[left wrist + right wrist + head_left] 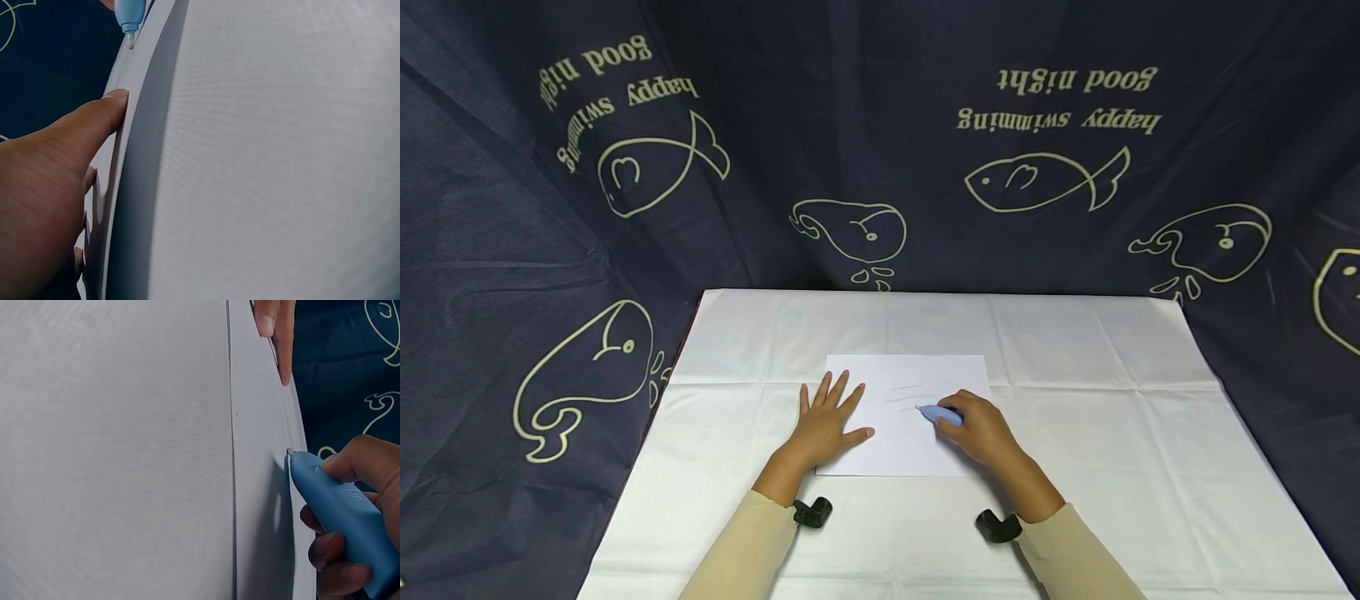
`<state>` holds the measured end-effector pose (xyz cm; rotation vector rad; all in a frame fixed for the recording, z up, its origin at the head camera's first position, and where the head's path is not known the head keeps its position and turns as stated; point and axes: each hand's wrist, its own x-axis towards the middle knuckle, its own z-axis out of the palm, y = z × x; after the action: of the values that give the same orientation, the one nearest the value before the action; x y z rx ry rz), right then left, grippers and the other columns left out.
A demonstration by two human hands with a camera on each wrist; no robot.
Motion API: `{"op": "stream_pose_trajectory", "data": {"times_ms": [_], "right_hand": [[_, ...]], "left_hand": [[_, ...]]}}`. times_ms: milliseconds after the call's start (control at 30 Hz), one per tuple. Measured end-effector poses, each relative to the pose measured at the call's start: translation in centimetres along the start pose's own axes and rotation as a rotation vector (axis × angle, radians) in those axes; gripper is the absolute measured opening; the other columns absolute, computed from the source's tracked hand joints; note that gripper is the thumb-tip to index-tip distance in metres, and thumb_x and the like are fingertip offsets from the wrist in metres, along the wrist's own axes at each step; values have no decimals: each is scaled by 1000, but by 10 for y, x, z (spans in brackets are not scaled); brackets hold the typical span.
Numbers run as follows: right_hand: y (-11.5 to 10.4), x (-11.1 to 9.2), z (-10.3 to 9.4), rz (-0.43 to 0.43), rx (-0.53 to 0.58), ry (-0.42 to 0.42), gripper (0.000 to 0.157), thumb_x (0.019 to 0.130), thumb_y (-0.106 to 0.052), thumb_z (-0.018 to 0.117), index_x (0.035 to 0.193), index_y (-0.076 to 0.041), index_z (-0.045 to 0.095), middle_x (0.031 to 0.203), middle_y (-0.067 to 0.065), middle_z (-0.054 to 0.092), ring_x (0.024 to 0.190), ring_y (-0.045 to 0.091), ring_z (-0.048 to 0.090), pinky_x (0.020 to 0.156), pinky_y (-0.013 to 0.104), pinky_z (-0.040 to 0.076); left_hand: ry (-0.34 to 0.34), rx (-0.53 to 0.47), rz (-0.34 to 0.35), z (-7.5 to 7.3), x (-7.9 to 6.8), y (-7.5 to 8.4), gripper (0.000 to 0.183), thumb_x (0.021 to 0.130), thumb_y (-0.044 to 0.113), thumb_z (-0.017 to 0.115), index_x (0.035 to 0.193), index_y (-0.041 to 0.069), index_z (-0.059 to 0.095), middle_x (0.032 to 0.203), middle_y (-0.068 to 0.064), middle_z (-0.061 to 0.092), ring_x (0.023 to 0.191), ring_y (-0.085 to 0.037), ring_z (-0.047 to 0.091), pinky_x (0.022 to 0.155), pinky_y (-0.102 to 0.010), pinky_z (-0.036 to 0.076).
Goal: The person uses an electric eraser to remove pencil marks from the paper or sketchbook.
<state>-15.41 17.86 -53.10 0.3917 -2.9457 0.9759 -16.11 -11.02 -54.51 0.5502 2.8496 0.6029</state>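
A sheet of white paper [895,454] lies on the cloth, with several faint grey strokes [910,387] near its middle. My left hand [820,429] rests flat across the paper's left edge, fingers spread and thumb stretched toward the strokes. At the right side of the sheet my right hand [983,427] grips a light-blue electric eraser [940,414], its narrow tip pointing left at the strokes. In the right wrist view the thumb lies on the button of the eraser [340,509], the other fingers curl beneath it, and the tip is right at the paper.
A creased white cloth [1097,450] covers the table around the sheet. Behind and beside the table hangs a dark blue curtain [925,75] with fish and whale drawings. A black wrist camera [812,512] sits at the left cuff, another camera [998,527] at the right.
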Motion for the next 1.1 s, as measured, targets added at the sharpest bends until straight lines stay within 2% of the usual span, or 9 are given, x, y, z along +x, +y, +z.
{"op": "stream_pose_trajectory", "data": {"times_ms": [767, 1100], "right_hand": [[-3, 0, 2, 8, 5, 8, 21, 86, -19, 79, 105, -8, 77, 97, 2, 73, 84, 17, 66, 77, 39, 55], [-5, 1, 2, 5, 9, -20, 22, 87, -20, 78, 106, -8, 77, 97, 1, 72, 83, 15, 63, 76, 36, 53]], "left_hand": [[-5, -1, 5, 0, -1, -2, 79, 97, 60, 55, 161, 22, 30, 172, -11, 8, 159, -40, -2, 119, -73, -6], [1, 1, 7, 0, 0, -1, 78, 97, 60, 55, 161, 22, 30, 172, -11, 9, 159, -40, -2, 119, -73, -5]]}}
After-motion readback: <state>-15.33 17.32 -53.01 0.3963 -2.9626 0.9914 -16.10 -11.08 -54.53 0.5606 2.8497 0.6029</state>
